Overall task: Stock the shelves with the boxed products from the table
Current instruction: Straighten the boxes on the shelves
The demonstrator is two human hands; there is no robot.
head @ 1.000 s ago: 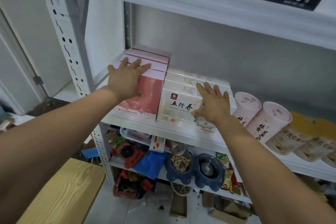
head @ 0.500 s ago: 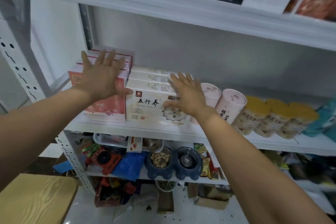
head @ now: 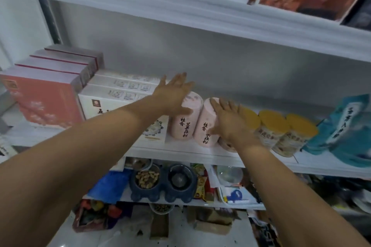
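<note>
Two hands are up at the middle shelf in the head view, both flat with fingers straight and slightly spread, and neither grips anything. Take the row of white boxes as your marker. The boxed stock is already shelved: those white boxes stand one behind another, with the pink-red boxes touching them on their left. Just right of the white boxes stand two pink tubs, then yellow-lidded jars, and furthest right of them teal bags. Your left hand lies over the right end of the white boxes and the top of the nearer tub. Your right hand lies against the farther tub, on its side away from the white boxes. The frame is smeared, so firm contact is hard to confirm.

This looks like tidying the row. Press with flat palms low on the tubs, not at the lids, since tall tubs will likely tip. Slide both toward the white boxes together, evenly, and keep the labels facing you. No table shows here, so you cannot tell whether more boxes wait.
</note>
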